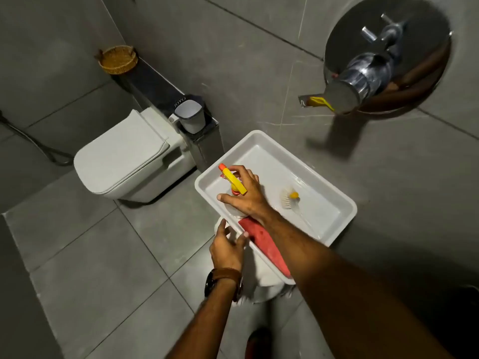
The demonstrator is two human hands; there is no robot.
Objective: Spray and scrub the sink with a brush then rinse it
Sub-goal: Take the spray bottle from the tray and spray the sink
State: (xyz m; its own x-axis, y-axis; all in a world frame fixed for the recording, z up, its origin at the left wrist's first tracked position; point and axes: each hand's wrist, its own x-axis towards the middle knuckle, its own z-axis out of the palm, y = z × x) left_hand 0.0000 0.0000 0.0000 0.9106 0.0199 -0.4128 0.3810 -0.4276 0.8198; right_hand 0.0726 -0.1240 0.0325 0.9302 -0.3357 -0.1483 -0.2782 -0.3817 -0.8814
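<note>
Only readable text is "JOYO" in white letters on the dark item point(181, 101) behind the white cup point(190, 115) on the ledge point(155, 85)

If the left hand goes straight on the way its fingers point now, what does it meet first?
The left hand points up toward the sink. It would probably meet the near rim first, where its fingers already seem to touch. Depth is unclear.

White rectangular sink point(344, 203), yellow-headed spray bottle point(233, 181) upright inside, white brush point(289, 199) lying flat

A grey-tiled bathroom, apparently: a wall-hung toilet point(121, 156), a white sink point(334, 195) and a chrome tap point(368, 73).
</note>
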